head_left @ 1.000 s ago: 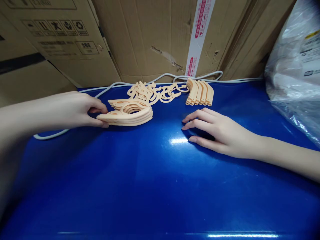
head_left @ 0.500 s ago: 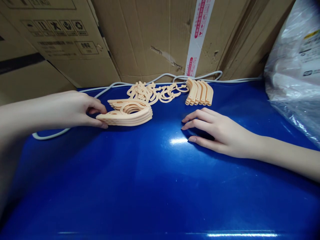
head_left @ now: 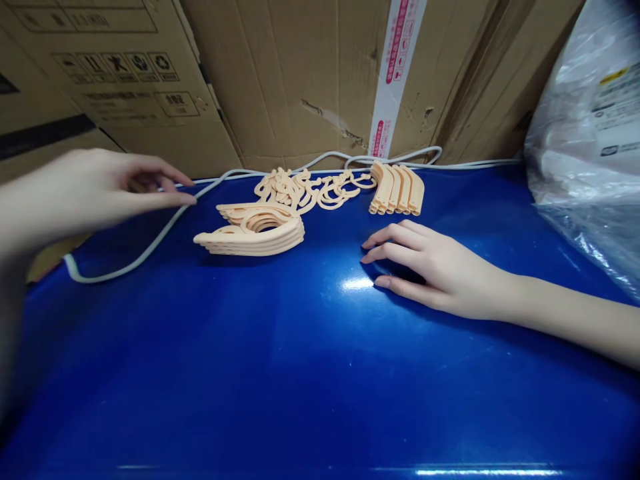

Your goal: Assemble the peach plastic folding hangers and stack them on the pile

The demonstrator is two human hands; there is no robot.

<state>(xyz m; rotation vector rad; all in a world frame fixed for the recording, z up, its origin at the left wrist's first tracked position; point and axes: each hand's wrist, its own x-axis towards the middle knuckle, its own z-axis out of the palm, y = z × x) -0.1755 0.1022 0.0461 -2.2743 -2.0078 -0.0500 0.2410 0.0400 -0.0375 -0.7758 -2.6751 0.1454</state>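
My left hand is raised at the left, its fingers stretched out and holding nothing. To the right of it, apart from its fingertips, a neat stack of cream-coloured curved plastic pieces with openings lies on the blue table. Behind the stack is a loose heap of cream plastic hooks, with more hooks beside it. A row of bent, hollow-ended cream plastic arms lies further right. My right hand rests on the table just in front of that row, fingers spread and empty.
Cardboard boxes stand along the table's back edge, one with a printed tape strip. A white cable runs behind the parts and loops at the left. Clear plastic wrapping covers white packages at the right.
My left hand has let go of the stack's left end and moved up and to the left. The stack stays in place. My right hand has hardly moved.
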